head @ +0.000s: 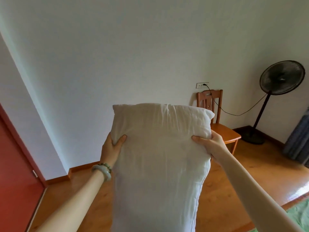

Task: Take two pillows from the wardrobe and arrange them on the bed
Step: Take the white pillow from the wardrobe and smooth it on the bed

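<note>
From the head camera, a white pillow (160, 156) fills the centre and lower middle of the frame, held up in the air in front of the person. The left hand (111, 148) clamps its left edge and the right hand (211, 144) its right edge, both about a third of the way down from the top. The fingers (119, 139) are curled shut into the stuffing, thumbs pressing the near face, the rest wrapped behind out of sight. A pale bangle and a beaded bracelet (102, 169) sit on the left wrist.

What could go wrong: I judge the grip shallow, pinching soft filling only, so the heavy lower part could sag and slip out if the pillow is swung. It also blocks the person's view of the wooden floor (234, 181) ahead, and the fan's cord (234, 113) hangs across the wooden chair (222, 129) at right of centre, beside the standing fan (280, 81). A corner of green bedding (301, 213), probably the bed, shows at the lower right, so a turn that way is needed.

The pillow stands upright: its long axis runs top to bottom of the frame, one short end up toward the wall, the other dropping below the bottom edge, broad face to the person.
</note>
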`<state>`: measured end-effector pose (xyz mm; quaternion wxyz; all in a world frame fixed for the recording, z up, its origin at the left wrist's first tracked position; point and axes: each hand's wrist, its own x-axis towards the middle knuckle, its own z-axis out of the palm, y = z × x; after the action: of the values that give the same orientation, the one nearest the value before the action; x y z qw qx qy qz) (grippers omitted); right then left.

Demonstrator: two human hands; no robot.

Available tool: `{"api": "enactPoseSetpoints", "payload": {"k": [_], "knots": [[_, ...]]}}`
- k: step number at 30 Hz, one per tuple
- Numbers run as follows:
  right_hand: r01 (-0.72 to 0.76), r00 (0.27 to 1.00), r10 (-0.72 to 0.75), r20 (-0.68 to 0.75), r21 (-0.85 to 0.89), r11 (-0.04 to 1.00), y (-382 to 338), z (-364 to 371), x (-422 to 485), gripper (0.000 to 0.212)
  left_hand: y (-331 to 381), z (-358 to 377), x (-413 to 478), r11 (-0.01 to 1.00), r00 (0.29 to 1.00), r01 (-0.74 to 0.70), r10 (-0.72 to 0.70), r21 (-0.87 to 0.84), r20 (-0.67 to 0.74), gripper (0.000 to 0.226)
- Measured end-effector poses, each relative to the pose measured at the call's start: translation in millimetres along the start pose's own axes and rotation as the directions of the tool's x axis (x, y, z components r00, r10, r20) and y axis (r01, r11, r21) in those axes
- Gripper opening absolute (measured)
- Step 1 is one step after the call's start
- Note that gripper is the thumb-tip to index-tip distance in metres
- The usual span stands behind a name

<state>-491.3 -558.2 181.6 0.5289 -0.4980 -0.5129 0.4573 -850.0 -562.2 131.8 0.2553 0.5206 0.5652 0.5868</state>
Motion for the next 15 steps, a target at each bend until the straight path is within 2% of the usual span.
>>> {"api": "enactPoseSetpoints", "payload": {"k": [3,8,10,15], "knots": [[0.012,0.999,-0.012,-0.041,0.0,1.0,-7.1,-2.4,53.8,0.056,-5.8,28.3,64.0,0.999,0.998,-0.017,0.019,-0.027,0.055,0.065],[0.016,0.991,-0.019,-0.13,-0.019,1.0,-8.9,-6.2,124.4,0.049,-26.1,76.5,151.4,0.999,0.987,-0.001,0.008,-0.048,0.16,0.055],[0.017,0.982,-0.026,-0.186,-0.048,0.999,-3.9,-8.3,150.4,0.045,-36.0,100.4,188.1,0.999,0.981,0.006,0.002,-0.044,0.192,0.059],[-0.004,0.942,-0.009,-0.335,-0.038,0.999,17.7,-15.1,202.4,0.052,-61.3,163.7,269.4,0.998,0.944,-0.013,0.033,-0.065,0.327,0.063]]}}
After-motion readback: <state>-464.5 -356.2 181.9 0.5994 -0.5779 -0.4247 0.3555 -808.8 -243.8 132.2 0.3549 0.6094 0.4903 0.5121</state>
